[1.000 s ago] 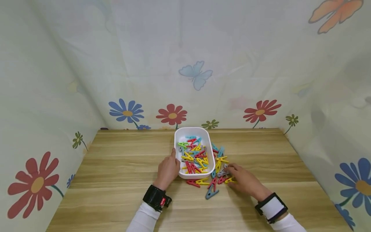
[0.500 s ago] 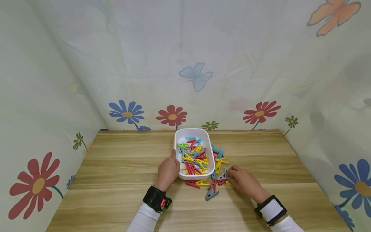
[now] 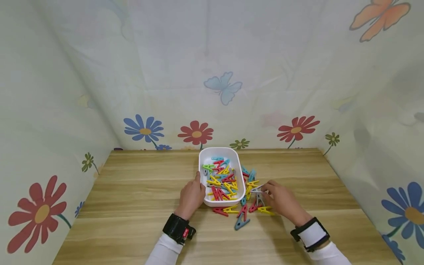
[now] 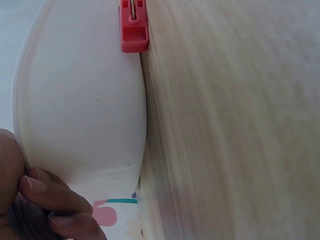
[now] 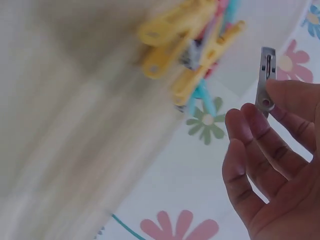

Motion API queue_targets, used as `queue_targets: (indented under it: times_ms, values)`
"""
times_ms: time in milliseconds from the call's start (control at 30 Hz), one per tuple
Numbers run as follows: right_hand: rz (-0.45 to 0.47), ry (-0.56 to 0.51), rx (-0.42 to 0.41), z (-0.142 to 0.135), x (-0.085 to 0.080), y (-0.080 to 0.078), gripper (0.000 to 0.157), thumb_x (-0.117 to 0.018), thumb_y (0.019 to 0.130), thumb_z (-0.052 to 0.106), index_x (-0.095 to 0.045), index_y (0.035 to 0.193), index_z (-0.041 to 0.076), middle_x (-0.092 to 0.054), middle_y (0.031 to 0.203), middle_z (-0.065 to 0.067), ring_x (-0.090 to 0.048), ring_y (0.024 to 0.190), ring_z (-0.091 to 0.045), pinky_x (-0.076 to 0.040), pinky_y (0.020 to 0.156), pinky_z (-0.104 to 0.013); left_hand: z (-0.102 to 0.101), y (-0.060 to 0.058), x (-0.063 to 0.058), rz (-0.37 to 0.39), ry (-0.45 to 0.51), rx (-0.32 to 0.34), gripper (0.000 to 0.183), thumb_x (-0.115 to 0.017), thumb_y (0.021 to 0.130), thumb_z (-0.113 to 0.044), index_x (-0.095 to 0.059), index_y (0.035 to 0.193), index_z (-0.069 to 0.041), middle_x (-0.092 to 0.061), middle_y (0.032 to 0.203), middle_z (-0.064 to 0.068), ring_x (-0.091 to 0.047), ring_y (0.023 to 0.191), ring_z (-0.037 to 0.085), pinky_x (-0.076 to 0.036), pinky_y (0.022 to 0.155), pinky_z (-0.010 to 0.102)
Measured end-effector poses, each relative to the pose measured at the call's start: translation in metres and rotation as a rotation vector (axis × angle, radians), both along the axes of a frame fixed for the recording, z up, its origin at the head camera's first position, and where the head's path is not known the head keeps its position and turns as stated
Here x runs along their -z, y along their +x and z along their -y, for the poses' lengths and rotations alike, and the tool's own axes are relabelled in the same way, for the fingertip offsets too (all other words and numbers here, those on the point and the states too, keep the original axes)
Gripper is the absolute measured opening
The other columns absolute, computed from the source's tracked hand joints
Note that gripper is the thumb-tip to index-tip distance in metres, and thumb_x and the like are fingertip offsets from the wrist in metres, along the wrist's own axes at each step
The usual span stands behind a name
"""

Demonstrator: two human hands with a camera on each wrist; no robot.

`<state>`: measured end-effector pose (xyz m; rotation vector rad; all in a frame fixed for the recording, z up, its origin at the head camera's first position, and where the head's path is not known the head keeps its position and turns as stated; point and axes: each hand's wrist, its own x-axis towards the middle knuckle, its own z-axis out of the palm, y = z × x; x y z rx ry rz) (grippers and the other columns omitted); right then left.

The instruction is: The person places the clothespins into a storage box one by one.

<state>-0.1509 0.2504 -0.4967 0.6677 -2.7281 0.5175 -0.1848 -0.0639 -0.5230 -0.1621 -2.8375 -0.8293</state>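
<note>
A white plastic bin (image 3: 222, 203) holds several clothespins in yellow, red, blue, green and grey. My left hand (image 3: 192, 195) grips its left side near the front corner; in the left wrist view, curled fingers (image 4: 55, 197) meet the bin's white wall (image 4: 90, 105) at the rim. My right hand (image 3: 281, 200) is right of the bin, above loose clothespins. Between thumb and fingers it pinches a grey clothespin (image 5: 265, 80), held up off the pile. Beneath lie another grey clothespin (image 3: 259, 200) and a yellow clothespin (image 3: 265, 210).
Loose clothespins lie along the bin's right side and front, including a blue-grey clothespin (image 3: 241, 222) nearest me. The wooden table (image 3: 139, 184) ends against a flower-print backdrop (image 3: 159, 92) at the back and sides.
My right hand has picked the grey clothespin out of the pile and lifted it slightly, shifting toward the back. A yellow clothespin beneath is now uncovered. My left hand stays at the bin.
</note>
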Motion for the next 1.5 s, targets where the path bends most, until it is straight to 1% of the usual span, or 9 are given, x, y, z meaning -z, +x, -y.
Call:
queue_targets:
  times_ms: [300, 500, 667, 800, 1033, 1133, 1267, 1333, 1500]
  values:
    - [-0.132, -0.033, 0.025, 0.02, -0.03, -0.006, 0.008, -0.067, 0.084, 0.02, -0.064, 0.09, 0.016, -0.059, 0.084, 0.005, -0.057, 0.07, -0.011, -0.047, 0.054, -0.031, 0.0, 0.003, 0.0, -0.006, -0.005, 0.004, 0.054, -0.052, 0.09, -0.016, -0.035, 0.137, 0.003, -0.045, 0.057, 0.002, -0.043, 0.046, 0.014, -0.036, 0.042, 0.032]
    - [-0.185, -0.058, -0.014, 0.042, -0.043, -0.012, 0.009, -0.067, 0.084, 0.02, -0.063, 0.09, 0.015, -0.058, 0.084, 0.006, -0.055, 0.068, -0.01, -0.047, 0.054, -0.029, 0.0, 0.002, -0.001, -0.008, -0.003, 0.009, 0.054, -0.052, 0.09, -0.016, -0.035, 0.138, 0.003, -0.046, 0.057, 0.002, -0.043, 0.046, 0.014, -0.037, 0.042, 0.033]
    - [-0.207, -0.048, -0.088, 0.067, -0.054, -0.02, 0.01, -0.067, 0.084, 0.02, -0.063, 0.09, 0.014, -0.058, 0.085, 0.005, -0.052, 0.067, -0.008, -0.047, 0.055, -0.029, 0.0, 0.003, -0.001, -0.002, -0.002, 0.01, 0.054, -0.052, 0.09, -0.015, -0.034, 0.138, 0.003, -0.045, 0.056, 0.001, -0.042, 0.045, 0.014, -0.036, 0.041, 0.032]
    - [-0.218, -0.035, -0.108, 0.084, -0.061, -0.028, 0.01, -0.067, 0.084, 0.021, -0.064, 0.091, 0.014, -0.058, 0.084, 0.005, -0.053, 0.068, -0.008, -0.047, 0.056, -0.028, 0.001, 0.003, -0.001, -0.022, -0.011, 0.006, 0.054, -0.053, 0.09, -0.015, -0.036, 0.137, 0.003, -0.045, 0.056, 0.001, -0.042, 0.045, 0.014, -0.036, 0.041, 0.032]
    - [-0.17, -0.042, -0.129, 0.108, -0.058, -0.039, 0.009, -0.066, 0.085, 0.021, -0.064, 0.09, 0.014, -0.059, 0.082, 0.005, -0.055, 0.069, -0.009, -0.046, 0.057, -0.027, 0.002, 0.001, 0.0, -0.043, -0.011, 0.002, 0.053, -0.053, 0.089, -0.015, -0.037, 0.136, 0.004, -0.044, 0.055, 0.001, -0.042, 0.045, 0.014, -0.036, 0.04, 0.032]
    - [-0.113, -0.016, -0.125, 0.113, -0.051, -0.042, 0.022, -0.066, 0.084, 0.026, -0.063, 0.101, 0.012, -0.06, 0.089, 0.002, -0.056, 0.073, -0.011, -0.049, 0.061, -0.029, 0.002, 0.002, 0.002, -0.073, -0.018, 0.0, 0.053, -0.054, 0.088, -0.014, -0.038, 0.135, 0.004, -0.049, 0.058, 0.005, -0.043, 0.046, 0.014, -0.038, 0.041, 0.034]
    - [-0.053, 0.029, -0.11, 0.111, -0.044, -0.044, 0.05, -0.07, 0.08, 0.033, -0.054, 0.121, 0.009, -0.057, 0.11, -0.006, -0.056, 0.092, -0.02, -0.05, 0.076, -0.039, 0.001, 0.003, 0.004, -0.093, -0.028, 0.008, 0.053, -0.054, 0.088, -0.014, -0.039, 0.134, 0.005, -0.055, 0.065, 0.011, -0.046, 0.049, 0.015, -0.04, 0.043, 0.036]
    - [-0.044, 0.05, -0.097, 0.106, -0.042, -0.043, 0.058, -0.07, 0.079, 0.038, -0.05, 0.127, 0.011, -0.052, 0.12, -0.01, -0.052, 0.102, -0.025, -0.046, 0.085, -0.046, 0.0, 0.003, 0.004, -0.09, -0.027, 0.01, 0.053, -0.054, 0.088, -0.015, -0.039, 0.135, 0.004, -0.055, 0.066, 0.011, -0.046, 0.05, 0.015, -0.04, 0.043, 0.035]
    - [-0.021, 0.043, -0.08, 0.091, -0.044, -0.041, 0.071, -0.068, 0.079, 0.045, -0.041, 0.137, 0.014, -0.038, 0.139, -0.015, -0.038, 0.121, -0.034, -0.031, 0.096, -0.059, 0.001, 0.002, 0.003, -0.078, -0.021, 0.005, 0.054, -0.054, 0.088, -0.015, -0.038, 0.136, 0.003, -0.051, 0.062, 0.007, -0.044, 0.048, 0.014, -0.038, 0.042, 0.034]
